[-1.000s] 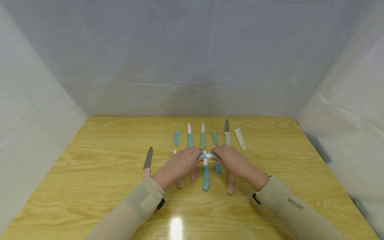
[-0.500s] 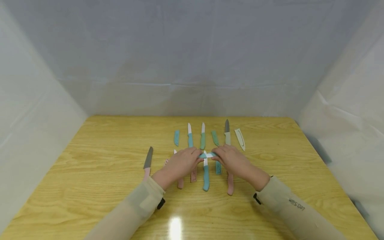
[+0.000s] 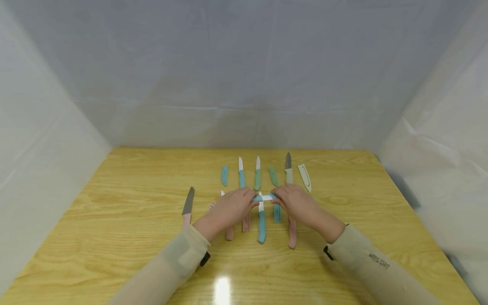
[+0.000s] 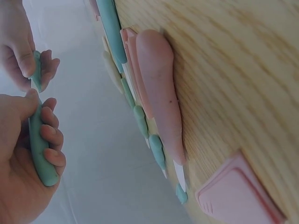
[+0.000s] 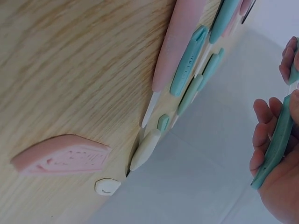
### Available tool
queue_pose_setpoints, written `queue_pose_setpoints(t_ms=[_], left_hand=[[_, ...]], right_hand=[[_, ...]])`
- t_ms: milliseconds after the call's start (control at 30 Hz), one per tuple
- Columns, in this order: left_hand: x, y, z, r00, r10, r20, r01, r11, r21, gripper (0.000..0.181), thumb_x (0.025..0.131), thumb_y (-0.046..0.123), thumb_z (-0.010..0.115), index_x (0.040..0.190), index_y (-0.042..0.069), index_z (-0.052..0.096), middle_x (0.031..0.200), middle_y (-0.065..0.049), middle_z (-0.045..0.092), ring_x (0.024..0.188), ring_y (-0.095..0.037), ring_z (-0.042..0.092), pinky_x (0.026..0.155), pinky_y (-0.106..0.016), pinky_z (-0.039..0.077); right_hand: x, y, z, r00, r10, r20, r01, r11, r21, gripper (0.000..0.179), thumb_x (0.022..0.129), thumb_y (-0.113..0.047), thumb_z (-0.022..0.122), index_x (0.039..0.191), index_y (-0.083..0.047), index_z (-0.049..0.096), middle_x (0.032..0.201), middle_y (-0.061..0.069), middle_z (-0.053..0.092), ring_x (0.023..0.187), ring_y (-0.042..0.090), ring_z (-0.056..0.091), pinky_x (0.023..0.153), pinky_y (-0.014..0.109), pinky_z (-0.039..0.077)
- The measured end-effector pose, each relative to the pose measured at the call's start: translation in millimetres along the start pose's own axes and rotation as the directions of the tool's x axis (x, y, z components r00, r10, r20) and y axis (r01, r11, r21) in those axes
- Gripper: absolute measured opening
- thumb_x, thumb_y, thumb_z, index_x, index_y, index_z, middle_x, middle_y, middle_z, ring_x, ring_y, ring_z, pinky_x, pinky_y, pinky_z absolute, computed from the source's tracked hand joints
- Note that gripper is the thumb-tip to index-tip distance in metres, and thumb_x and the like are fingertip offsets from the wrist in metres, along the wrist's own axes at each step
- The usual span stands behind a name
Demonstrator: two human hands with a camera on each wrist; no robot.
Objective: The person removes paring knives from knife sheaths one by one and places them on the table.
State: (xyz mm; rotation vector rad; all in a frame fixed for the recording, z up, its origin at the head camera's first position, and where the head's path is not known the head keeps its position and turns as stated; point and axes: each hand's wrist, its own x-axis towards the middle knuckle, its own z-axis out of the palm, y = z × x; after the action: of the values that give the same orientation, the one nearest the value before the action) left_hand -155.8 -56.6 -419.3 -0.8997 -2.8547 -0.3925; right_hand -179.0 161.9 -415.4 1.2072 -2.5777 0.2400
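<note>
Above the middle of the table, my left hand (image 3: 233,206) grips the green-blue handle (image 4: 41,151) of a small knife. Its white blade (image 3: 267,197) shows between the two hands. Curled round a matching blade sheath (image 5: 278,142) is my right hand (image 3: 299,205), at the blade's other end; the tip is hidden there. Below the hands lies another blue-handled knife (image 3: 262,226), pointing away. A pink knife handle (image 4: 159,84) is partly under my left forearm, and another pink handle (image 3: 292,235) lies below my right hand.
Behind the hands lie a blue knife (image 3: 242,178), a green knife (image 3: 257,178), a cream-handled knife (image 3: 289,174) and a cream sheath (image 3: 304,177). A grey-bladed knife (image 3: 188,201) is at left. Pale sheeting (image 3: 244,84) walls the table's back and sides.
My right hand and the sheath have shifted slightly right, and a little more white blade shows between the hands. My left hand stays nearly still.
</note>
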Motion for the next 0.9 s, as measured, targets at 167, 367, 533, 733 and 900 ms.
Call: queue_pose_setpoints(t_ms=[167,367,533,733,900], left_hand=[[-0.3,-0.8,0.2,1.0,0.009,-0.006,-0.009,1.0,-0.01,0.024,0.1,0.025,0.054,0.117,0.01,0.061,0.09,0.003,0.061,0.073,-0.007,0.052,0.064,-0.022,0.048],[0.1,-1.5,0.7,0.999,0.027,-0.018,-0.027,1.0,-0.009,0.023,0.1,0.025,0.053,0.116,0.01,0.061,0.091,0.003,0.061,0.074,-0.008,0.054,0.065,-0.023,0.049],[0.0,-1.4,0.8,1.0,0.022,-0.005,-0.022,1.0,0.003,0.026,0.102,0.027,0.05,0.117,0.009,0.06,0.1,0.0,0.064,0.085,-0.011,0.061,0.072,-0.025,0.053],[0.5,-1.6,1.8,1.0,0.011,-0.012,-0.011,1.0,-0.014,0.025,0.101,0.026,0.052,0.118,0.009,0.06,0.102,0.0,0.065,0.087,-0.011,0.062,0.073,-0.026,0.054],[0.8,-1.7,1.7,1.0,0.012,-0.009,-0.012,1.0,-0.007,0.025,0.101,0.027,0.052,0.117,0.009,0.06,0.1,0.0,0.064,0.085,-0.01,0.061,0.071,-0.025,0.053]], right_hand=[[-1.1,0.7,-1.0,1.0,-0.005,-0.007,0.005,1.0,0.016,0.023,0.091,-0.024,0.063,0.104,-0.005,0.065,0.089,0.003,0.065,0.075,0.016,0.058,0.07,0.031,0.049],[-3.2,2.9,0.0,1.0,-0.006,-0.014,0.006,1.0,-0.003,0.022,0.09,-0.023,0.065,0.104,-0.005,0.065,0.088,0.003,0.065,0.076,0.016,0.059,0.071,0.031,0.05],[-5.3,3.9,0.3,1.0,0.02,-0.001,-0.02,1.0,0.005,0.02,0.089,-0.02,0.067,0.102,-0.006,0.065,0.087,0.003,0.066,0.076,0.017,0.059,0.072,0.032,0.05],[-7.1,6.4,-0.2,0.999,0.04,0.005,-0.04,0.999,0.022,0.022,0.09,-0.023,0.065,0.104,-0.006,0.064,0.088,0.002,0.066,0.078,0.016,0.059,0.074,0.033,0.05],[-8.0,8.4,-0.4,1.0,0.03,-0.007,-0.03,0.999,0.025,0.022,0.089,-0.021,0.067,0.104,-0.006,0.064,0.089,0.003,0.066,0.077,0.016,0.059,0.072,0.032,0.049]])
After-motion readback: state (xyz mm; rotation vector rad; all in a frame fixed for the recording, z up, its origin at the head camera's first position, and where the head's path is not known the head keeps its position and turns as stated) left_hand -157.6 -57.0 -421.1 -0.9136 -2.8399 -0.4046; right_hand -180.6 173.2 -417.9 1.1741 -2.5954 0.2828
